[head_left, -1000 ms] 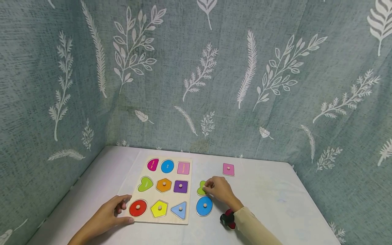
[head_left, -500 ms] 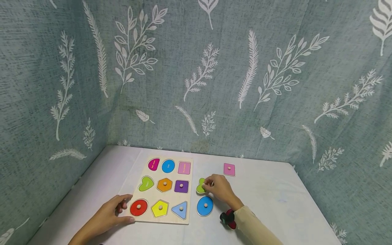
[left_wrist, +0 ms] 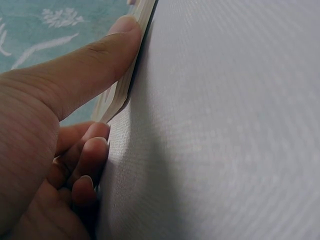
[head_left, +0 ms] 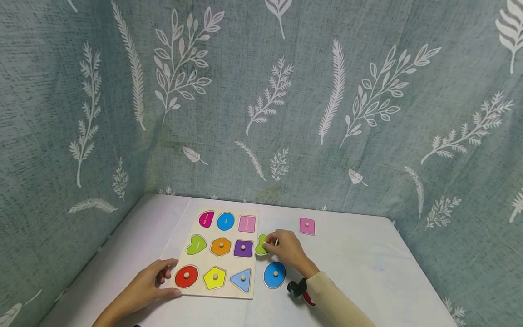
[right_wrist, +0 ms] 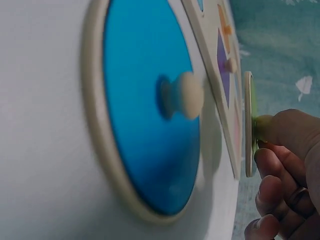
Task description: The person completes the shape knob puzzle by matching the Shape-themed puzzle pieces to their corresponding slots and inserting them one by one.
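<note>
My right hand (head_left: 288, 250) pinches the small wooden knob of a green heart puzzle piece (head_left: 261, 245), held beside the right edge of the puzzle board (head_left: 204, 290). In the right wrist view, the heart piece (right_wrist: 248, 125) is tilted on edge and raised off the table. At the board's near left corner, my left hand (head_left: 149, 281) holds it, thumb on the front edge and fingers by the left side. The green heart recess (head_left: 196, 244) is bare. Red circle, yellow pentagon, blue triangle, orange hexagon and purple square pieces sit in their recesses.
A blue round piece (head_left: 274, 274) lies just right of the board, below my right hand. Farther back lies a pink square piece (head_left: 307, 225). By my right sleeve, a red piece (head_left: 308, 299) is partly hidden by a dark object (head_left: 297, 288). Patterned cloth walls enclose the table.
My right hand has lifted the green heart piece and carried it left, up to the board's edge. My left hand keeps its place at the board's corner.
</note>
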Demonstrator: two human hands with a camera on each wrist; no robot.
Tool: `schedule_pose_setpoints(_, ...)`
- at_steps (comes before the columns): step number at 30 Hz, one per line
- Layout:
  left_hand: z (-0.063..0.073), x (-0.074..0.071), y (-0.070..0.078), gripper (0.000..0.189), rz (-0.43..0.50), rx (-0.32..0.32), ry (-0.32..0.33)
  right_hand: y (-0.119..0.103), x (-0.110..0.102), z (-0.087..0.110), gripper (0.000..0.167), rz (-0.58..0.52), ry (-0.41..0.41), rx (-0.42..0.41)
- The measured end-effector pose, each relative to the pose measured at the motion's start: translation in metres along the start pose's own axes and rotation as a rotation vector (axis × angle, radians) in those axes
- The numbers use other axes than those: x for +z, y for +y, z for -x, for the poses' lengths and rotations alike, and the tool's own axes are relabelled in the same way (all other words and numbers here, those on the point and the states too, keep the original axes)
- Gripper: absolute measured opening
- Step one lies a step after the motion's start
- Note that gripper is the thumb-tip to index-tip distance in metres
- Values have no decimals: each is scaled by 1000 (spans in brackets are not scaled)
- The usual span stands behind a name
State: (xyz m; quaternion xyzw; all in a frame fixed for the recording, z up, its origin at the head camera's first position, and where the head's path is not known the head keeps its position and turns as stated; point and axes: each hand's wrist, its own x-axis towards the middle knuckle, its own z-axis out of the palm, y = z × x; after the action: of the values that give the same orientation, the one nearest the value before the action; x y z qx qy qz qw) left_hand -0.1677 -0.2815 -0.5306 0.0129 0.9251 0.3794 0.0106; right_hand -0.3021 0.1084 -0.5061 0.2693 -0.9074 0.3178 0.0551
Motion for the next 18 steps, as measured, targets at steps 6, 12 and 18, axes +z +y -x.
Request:
schedule_pose_setpoints(6, 0, 0, 1, 89, 0, 4, -1, -11, 4, -7, 9, -23, -26, -15)
schedule_pose_setpoints(12, 0, -1, 1, 89, -3, 3, 0, -21, 13, -15, 9, -31, -49, -25)
schedule_pose_setpoints(18, 0, 0, 2, 89, 0, -3, 2, -33, 20, -23, 9, -19, -62, -46)
